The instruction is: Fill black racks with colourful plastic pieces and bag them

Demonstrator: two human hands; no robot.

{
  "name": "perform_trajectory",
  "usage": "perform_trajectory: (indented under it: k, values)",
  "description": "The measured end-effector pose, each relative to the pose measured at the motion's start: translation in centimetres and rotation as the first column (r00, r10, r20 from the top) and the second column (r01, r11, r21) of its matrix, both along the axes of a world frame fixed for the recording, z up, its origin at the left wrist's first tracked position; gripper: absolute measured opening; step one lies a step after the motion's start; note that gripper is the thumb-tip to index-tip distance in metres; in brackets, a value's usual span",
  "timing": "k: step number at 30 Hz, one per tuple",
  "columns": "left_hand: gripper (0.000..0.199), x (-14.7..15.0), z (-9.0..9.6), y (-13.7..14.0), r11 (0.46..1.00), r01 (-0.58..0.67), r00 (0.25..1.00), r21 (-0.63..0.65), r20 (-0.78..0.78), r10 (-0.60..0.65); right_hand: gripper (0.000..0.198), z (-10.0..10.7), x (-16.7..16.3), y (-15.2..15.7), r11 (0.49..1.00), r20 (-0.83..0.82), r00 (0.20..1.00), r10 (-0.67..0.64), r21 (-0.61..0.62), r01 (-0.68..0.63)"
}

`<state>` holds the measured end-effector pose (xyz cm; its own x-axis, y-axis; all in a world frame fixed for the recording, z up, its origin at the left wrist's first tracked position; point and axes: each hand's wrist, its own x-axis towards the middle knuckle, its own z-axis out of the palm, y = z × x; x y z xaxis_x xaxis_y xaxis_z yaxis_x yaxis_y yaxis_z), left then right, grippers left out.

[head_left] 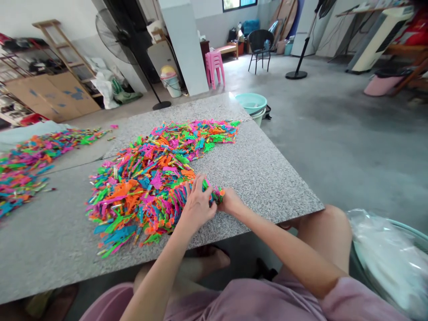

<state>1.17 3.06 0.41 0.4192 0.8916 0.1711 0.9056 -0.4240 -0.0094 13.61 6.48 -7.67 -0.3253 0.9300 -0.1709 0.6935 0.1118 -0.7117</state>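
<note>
A long heap of small plastic pieces (157,174) in orange, pink, green and blue lies on the speckled stone table (254,178). Some look like little toy guns, but many are too jumbled to tell. At the heap's near right end, pieces stand packed side by side in a row (172,203). My left hand (197,207) lies over this row, its fingers bent down around the pieces. Against the row's right end, my right hand (231,201) is closed on a few pieces; its fingertips are partly hidden.
A second heap of the same pieces (36,156) spreads at the left. Past the far table edge stand turquoise basins (251,101). A clear plastic bag (384,254) sits in a tub at my right. Behind are a standing fan (115,38) and stacked pink stools (214,67).
</note>
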Motion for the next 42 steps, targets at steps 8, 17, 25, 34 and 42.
perform_trajectory:
  k: [8, 17, 25, 34, 42]
  values:
    - [0.039, -0.4, 0.0, 0.2, 1.000, -0.007, 0.999, -0.018, -0.035, 0.007, 0.028, 1.7, -0.8, -0.5, 1.000, 0.134, 0.991, 0.018, 0.020, -0.021]
    - [0.031, 1.0, 0.6, 0.4, 0.992, -0.126, 0.992, -0.012, -0.028, 0.125, 0.015, 0.0, -0.1, -0.8, 1.000, 0.075, 0.997, -0.024, 0.019, 0.023]
    - [0.021, 2.5, -0.5, 1.3, 0.973, -0.220, 0.975, 0.064, 0.021, 0.219, 0.021, 0.6, -0.5, -0.5, 0.999, 0.083, 0.997, -0.007, 0.041, 0.004]
    - [0.026, 1.1, -0.2, 1.2, 0.979, -0.203, 0.977, -0.023, 0.062, 0.204, 0.024, 1.4, -1.5, 0.6, 0.992, 0.157, 0.981, 0.115, 0.039, -0.122]
    - [0.069, -1.5, 1.2, -0.3, 0.986, 0.000, 0.999, -0.167, 0.035, 0.006, 0.046, 1.5, -1.6, -0.2, 0.995, 0.208, 0.975, 0.073, 0.052, -0.086]
